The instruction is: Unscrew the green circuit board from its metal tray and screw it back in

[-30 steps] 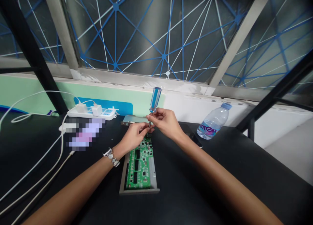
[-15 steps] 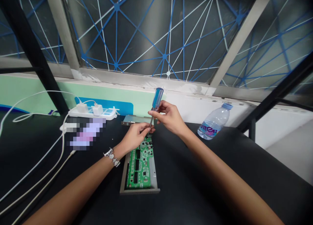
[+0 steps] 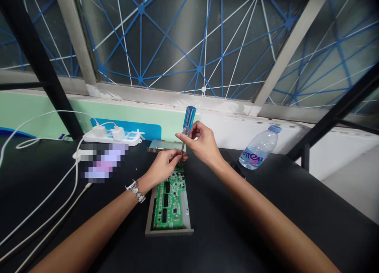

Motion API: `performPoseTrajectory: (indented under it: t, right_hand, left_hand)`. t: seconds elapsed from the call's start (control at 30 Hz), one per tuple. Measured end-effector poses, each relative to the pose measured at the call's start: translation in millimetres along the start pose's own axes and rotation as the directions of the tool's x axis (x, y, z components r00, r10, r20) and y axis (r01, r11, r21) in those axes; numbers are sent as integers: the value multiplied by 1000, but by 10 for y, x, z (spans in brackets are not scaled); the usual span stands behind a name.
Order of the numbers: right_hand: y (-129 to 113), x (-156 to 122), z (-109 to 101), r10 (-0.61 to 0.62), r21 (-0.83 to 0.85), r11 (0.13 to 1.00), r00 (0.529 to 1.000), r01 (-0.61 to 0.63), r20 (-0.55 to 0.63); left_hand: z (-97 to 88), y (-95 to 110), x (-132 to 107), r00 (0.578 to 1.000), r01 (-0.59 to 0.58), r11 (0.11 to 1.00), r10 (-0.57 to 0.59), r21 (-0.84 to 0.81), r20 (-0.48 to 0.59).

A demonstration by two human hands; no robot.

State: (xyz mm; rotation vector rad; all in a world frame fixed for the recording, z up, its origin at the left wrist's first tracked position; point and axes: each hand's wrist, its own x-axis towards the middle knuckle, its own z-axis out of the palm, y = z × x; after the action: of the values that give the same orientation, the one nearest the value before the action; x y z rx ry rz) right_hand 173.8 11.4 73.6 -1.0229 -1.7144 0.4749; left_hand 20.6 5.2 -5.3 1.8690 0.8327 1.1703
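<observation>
A screwdriver [image 3: 188, 119] with a blue-and-clear handle stands almost upright, its top leaning slightly right. My right hand [image 3: 205, 142] grips the lower end of the handle between thumb and fingers. Lower down, my left hand [image 3: 166, 164] is closed in a pinch around the thin metal shaft. The tip goes down to the far end of a green circuit board [image 3: 170, 204], where my left fingers partly hide it. This board lies in a grey metal tray [image 3: 186, 209] on the black table.
Behind my hands lies a flat metal cover [image 3: 160, 145]. A white power strip [image 3: 133, 137] with plugs and cables is at the back left, near a blurred-out object [image 3: 106, 162]. A water bottle [image 3: 259, 148] leans at the right; a small dark object [image 3: 237, 169] shows beside my right forearm.
The screwdriver's handle has turned and tipped a little left. My right thumb and fingers have shifted with it, while my left hand and the circuit board stay in place.
</observation>
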Motion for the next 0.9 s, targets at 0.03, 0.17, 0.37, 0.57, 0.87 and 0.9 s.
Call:
performPoseTrajectory:
  t: [0.03,0.17,0.37,0.57,0.87,0.9]
  right_hand:
    - [-14,7,-33,-6,20,1000,998,5,59]
    - [-33,58,-225,-32,145,989,937,-20,347]
    - [49,122,-368,-7,221,970,889,-106,457]
    - [120,152,-342,-33,278,953,874,-119,485]
    - [66,142,-317,-22,235,966,878,-104,479]
    - [60,137,-310,-24,232,968,883,-97,469]
  left_hand:
    - [-1,-9,-1,1000,-2,1000,2,-1,0]
    - [0,-30,0,1000,21,999,-21,-44,3]
    - [-7,-18,5,1000,27,997,-27,-68,11]
    - [-22,-15,3,999,20,999,-19,-40,30]
    - [-26,-33,-9,999,-16,1000,16,-10,47]
    - [-25,-33,-8,999,-18,1000,18,-9,45]
